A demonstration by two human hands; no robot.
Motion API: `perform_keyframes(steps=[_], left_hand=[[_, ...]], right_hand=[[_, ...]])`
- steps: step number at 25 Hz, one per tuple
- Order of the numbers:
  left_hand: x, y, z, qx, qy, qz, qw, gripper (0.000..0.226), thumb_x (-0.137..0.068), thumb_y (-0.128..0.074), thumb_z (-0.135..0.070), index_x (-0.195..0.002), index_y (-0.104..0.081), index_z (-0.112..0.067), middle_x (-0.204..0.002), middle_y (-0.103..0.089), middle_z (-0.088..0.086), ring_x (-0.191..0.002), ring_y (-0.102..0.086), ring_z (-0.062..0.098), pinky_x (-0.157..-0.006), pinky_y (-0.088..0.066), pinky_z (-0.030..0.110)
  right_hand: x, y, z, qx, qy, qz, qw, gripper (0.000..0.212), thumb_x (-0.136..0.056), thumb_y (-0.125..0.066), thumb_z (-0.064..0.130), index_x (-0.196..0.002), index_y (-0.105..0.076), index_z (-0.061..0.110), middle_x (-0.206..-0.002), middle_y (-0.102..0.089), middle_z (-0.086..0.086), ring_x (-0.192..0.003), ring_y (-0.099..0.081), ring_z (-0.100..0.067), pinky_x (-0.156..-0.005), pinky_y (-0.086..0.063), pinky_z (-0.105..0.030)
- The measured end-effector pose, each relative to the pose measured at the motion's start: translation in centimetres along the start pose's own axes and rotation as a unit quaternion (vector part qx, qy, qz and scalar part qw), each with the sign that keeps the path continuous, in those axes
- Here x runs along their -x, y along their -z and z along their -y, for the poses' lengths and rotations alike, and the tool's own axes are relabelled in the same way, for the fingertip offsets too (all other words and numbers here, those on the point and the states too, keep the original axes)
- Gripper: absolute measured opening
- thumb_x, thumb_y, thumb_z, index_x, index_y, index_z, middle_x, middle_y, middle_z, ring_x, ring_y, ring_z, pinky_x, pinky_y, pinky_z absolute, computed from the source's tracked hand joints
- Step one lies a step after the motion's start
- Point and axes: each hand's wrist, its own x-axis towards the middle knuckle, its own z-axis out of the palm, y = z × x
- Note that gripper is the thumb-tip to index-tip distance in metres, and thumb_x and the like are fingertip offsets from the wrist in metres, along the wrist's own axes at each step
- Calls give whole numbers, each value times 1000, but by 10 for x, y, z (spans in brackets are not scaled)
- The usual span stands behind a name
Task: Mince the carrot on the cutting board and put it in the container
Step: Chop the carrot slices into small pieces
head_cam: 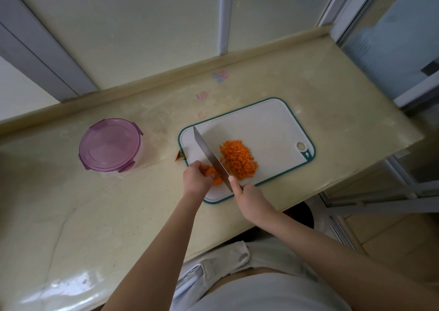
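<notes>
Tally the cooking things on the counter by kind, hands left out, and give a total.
Container, lid on: 1
Cutting board: 1
Knife: 1
Carrot lots: 3 (minced pile, uncut piece, scrap beside the board)
Total: 6

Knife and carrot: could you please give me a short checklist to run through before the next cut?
1. Right hand grips the knife at the handle: ok.
2. Left hand holds the uncut carrot piece just left of the blade: ok.
3. Left fingertips tucked back from the blade edge: cannot tell, the back of the hand hides them.
4. Minced carrot piled on the other side of the blade, out of the cut: ok.
5. Cutting board lying wholly on the counter: ok.
6. Container open to take the carrot: not ok, its lid is on.
</notes>
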Motion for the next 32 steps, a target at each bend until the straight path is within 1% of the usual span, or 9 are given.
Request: perform_keyframes(steps=[2, 4, 8, 10, 12, 17, 22, 28, 32], left_hand=[[0, 0, 1, -2, 0, -3, 1000, 18, -81, -66, -6, -99, -61, -6, -86, -56, 0, -80, -50, 13, -66, -36, 19], [-1, 0, 2, 1, -4, -6, 1000, 16, -81, -66, -6, -97, -62, -6, -84, -55, 0, -78, -50, 14, -65, -34, 18], [1, 0, 3, -2, -13, -17, 1000, 14, -80, -66, -6, -93, -61, -6, -82, -55, 1, -75, -49, 15, -58, -30, 13], [2, -1, 3, -6, -16, -15, 1000, 14, -80, -66, -7, -93, -61, -6, -82, -55, 0, -75, -49, 14, -60, -31, 13], [2, -1, 3, -8, -17, -15, 1000, 15, -80, -67, -8, -94, -61, -7, -84, -56, 0, -77, -49, 14, -65, -34, 18], [3, -3, 5, -12, -22, -16, 1000, 20, -81, -68, -9, -100, -61, -8, -93, -61, 4, -80, -51, 15, -69, -38, 22], [1, -1, 6, -18, -24, -12, 999, 29, -82, -68, -10, -109, -61, -9, -101, -63, 5, -86, -53, 13, -73, -39, 20], [4, 3, 7, -4, -19, -27, 999, 27, -86, -65, -21, -110, -61, -8, -99, -64, 6, -83, -53, 13, -73, -40, 21], [8, 0, 8, -1, 4, -37, 999, 24, -87, -64, -20, -107, -63, -8, -100, -65, 6, -84, -55, 15, -74, -43, 22]], right_hand=[[2, -3, -1, -2, 10, 8, 1000, 49, -98, -26, 54, -64, -37, 21, -65, -43, -1, -57, -41, -12, -54, -33, -17], [0, -5, -2, 1, 14, 8, 1000, 48, -98, -26, 55, -64, -37, 21, -66, -44, -2, -62, -44, -19, -56, -35, -19], [-9, -12, 4, 26, 36, -6, 999, 49, -98, -29, 52, -60, -33, 22, -62, -45, -6, -60, -45, -22, -58, -38, -30], [-14, -13, 7, 40, 46, -28, 998, 54, -99, -29, 50, -55, -30, 19, -56, -40, -4, -54, -42, -20, -53, -34, -28], [-22, -9, 4, 12, 38, -38, 998, 60, -98, -28, 52, -52, -30, 14, -51, -37, -2, -48, -37, -17, -49, -30, -28], [-28, 4, -1, -67, 25, 2, 997, 60, -96, -24, 60, -52, -27, 18, -41, -28, 6, -34, -26, -9, -45, -24, -28], [-24, 5, 5, -82, 35, -12, 996, 60, -94, -25, 62, -54, -27, 19, -46, -28, 4, -35, -25, -8, -42, -22, -26], [-12, 9, 5, -65, 47, -14, 997, 60, -96, -24, 58, -54, -29, 16, -45, -29, 2, -35, -27, -9, -41, -23, -24], [-6, 4, 3, -72, 17, -13, 997, 60, -95, -25, 60, -54, -30, 16, -45, -31, 3, -33, -29, -7, -43, -25, -25]])
